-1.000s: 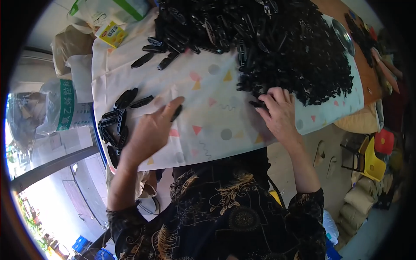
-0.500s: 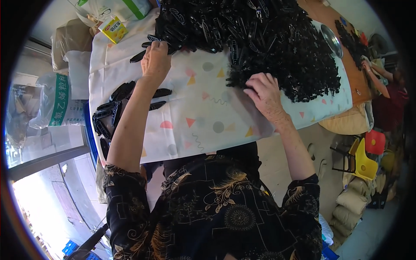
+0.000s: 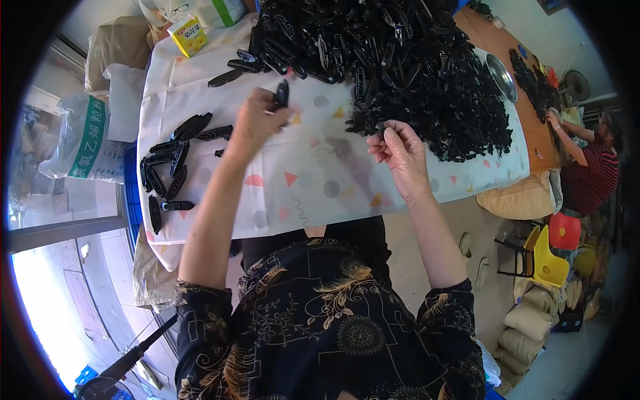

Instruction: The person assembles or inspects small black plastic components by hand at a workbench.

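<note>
My left hand (image 3: 253,123) is raised over the patterned tablecloth, closed around a long black plastic part (image 3: 282,94) that stands upright from its fingers. Opposite it, at the near edge of the pile of small black pieces (image 3: 467,120), my right hand (image 3: 403,157) pinches a small dark piece (image 3: 380,127) between thumb and fingertips; its exact shape is hard to make out. Longer black parts (image 3: 333,47) are heaped at the far middle of the table, a few lying loose at its left edge. Left of my left forearm lies a scattered group of similar black parts (image 3: 177,160).
A yellow carton (image 3: 189,37) stands at the far left of the tablecloth (image 3: 293,200). A round metal dish (image 3: 501,77) lies at the right. Beyond, another person (image 3: 593,160) works at a brown table (image 3: 480,30). Plastic bags (image 3: 80,133) hang at left; a yellow chair (image 3: 550,260) stands lower right.
My left hand has drawn back from the far heap with a long black part. My right hand has lifted from the small pieces and turned, now pinching one.
</note>
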### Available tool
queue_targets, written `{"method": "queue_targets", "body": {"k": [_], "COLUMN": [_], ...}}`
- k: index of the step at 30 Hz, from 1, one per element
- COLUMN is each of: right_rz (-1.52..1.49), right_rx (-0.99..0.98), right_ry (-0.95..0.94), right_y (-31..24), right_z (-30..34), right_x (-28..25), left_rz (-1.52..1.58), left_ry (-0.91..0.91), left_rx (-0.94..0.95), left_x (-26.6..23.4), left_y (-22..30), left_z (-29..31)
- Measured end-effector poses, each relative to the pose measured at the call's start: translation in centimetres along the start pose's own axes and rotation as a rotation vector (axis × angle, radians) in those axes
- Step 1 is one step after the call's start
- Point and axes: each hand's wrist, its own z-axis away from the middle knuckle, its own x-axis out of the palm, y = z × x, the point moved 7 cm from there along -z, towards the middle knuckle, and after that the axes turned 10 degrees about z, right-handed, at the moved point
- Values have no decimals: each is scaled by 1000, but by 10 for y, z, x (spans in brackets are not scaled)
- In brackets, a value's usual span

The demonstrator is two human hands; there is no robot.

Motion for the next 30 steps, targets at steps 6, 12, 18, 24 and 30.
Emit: {"method": "queue_targets", "body": {"k": [6, 12, 18, 24, 30], "right_rz": [188, 312, 469, 213, 36], "right_rx": [-105, -227, -328, -167, -131], "right_ry": [-97, -75, 16, 27, 81], "right_y": [-10, -12, 4, 17, 36], "right_z": [11, 21, 22, 23, 19], "right_x": [24, 47, 56, 68, 67], "left_rz": [417, 280, 126, -60, 10], "left_ry": [-148, -67, -31, 10, 19], "left_rx": [-110, -37, -11, 92, 47], "left_x": [63, 77, 80, 81, 85], "left_y": [-6, -4, -1, 6, 3], "left_z": [61, 81, 85, 89, 87]}}
